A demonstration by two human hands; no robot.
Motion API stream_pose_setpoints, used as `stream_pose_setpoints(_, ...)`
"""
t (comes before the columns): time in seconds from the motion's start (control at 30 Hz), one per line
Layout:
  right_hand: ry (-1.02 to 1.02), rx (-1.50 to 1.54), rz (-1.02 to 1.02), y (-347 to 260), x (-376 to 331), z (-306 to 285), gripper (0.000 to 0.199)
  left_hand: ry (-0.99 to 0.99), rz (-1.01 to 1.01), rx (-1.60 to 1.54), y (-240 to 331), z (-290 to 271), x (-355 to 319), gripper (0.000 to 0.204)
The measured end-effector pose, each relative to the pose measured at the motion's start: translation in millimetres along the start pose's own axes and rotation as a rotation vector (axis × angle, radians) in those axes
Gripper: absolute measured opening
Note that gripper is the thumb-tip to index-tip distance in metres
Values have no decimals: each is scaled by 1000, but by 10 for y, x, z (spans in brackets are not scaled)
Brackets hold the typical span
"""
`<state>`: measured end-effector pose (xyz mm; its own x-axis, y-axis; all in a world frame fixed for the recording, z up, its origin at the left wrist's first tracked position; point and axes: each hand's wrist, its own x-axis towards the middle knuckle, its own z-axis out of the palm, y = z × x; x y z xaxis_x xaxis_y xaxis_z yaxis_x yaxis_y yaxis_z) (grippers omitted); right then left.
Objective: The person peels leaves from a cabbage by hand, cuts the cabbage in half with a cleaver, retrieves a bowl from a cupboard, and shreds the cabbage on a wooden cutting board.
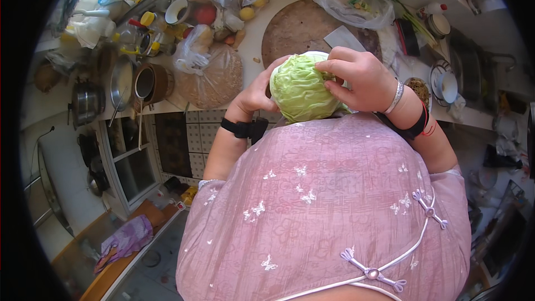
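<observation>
A pale green cabbage is held up in front of my chest, at the near edge of the counter. My left hand is wrapped round its left side, with some fingers hidden behind it. Over the right side curls my right hand, its thumb and fingertips pressed on the outer leaves. Beyond the cabbage lies a round wooden chopping board. A cleaver with a broad grey blade rests on the board's right part.
Left of the board sits a clear plastic bag of brown, grainy food. Pots and a pan stand farther left. A plastic bag with vegetable scraps lies at the back right, near green onions. A sink is at the right.
</observation>
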<state>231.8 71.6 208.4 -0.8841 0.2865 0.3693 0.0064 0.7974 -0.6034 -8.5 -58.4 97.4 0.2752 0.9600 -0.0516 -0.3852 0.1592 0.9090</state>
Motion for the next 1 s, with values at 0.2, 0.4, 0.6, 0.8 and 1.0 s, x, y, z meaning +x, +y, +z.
stream_pose_setpoints(0.2,22,-171,-148,27,-81,69,19,-5,12,67,13,9,-2,111)
stream_pose_setpoints(0.4,81,-395,-197,8,-161,123,17,-22,14,110,118,81,17,109)
stream_pose_setpoints(0.6,92,213,306,133,-128,104,9,-37,13,48,89,94,55,109)
stream_pose_setpoints(0.8,163,287,234,175,-215,130,17,-14,-5,19,-4,57,32,113)
stream_pose_setpoints(1.0,106,-14,-56,47,-209,67,20,3,-30,-2,-36,65,21,115)
